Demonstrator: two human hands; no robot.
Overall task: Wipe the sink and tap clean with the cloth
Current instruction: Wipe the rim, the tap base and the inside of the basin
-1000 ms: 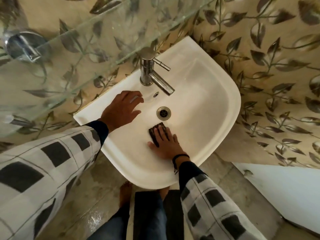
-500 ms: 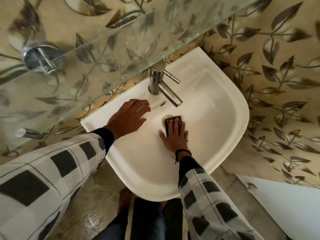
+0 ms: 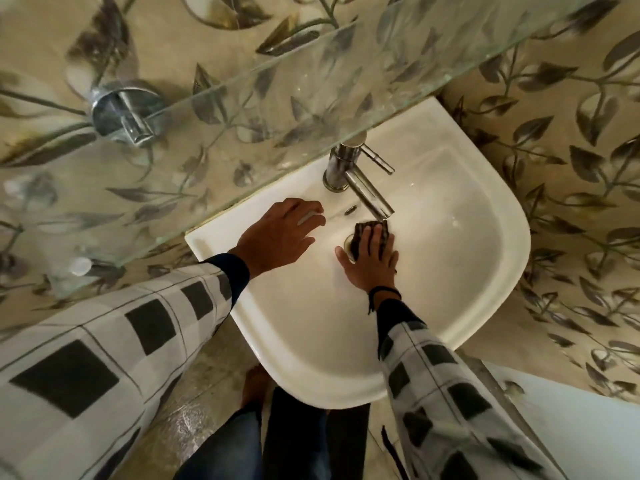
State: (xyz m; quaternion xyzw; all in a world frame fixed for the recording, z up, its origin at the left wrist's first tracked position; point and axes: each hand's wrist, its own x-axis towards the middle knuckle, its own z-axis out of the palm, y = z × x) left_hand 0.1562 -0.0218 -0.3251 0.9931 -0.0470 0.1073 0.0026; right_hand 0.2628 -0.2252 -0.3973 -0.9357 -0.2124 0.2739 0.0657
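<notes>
Your right hand [image 3: 371, 259] lies flat in the bowl of the white sink [image 3: 485, 258], fingers spread and pressing the dark cloth [image 3: 363, 231] down over the drain [image 3: 347, 243], just below the spout of the chrome tap [image 3: 358, 180]; the cloth is pinned under your fingers rather than pinched. Your left hand [image 3: 282, 233] rests open, fingers apart and holding nothing, on the sink's back ledge to the left of the tap, beside the overflow slot [image 3: 349, 211]. A glass shelf [image 3: 194, 133] juts over the sink's rear edge.
</notes>
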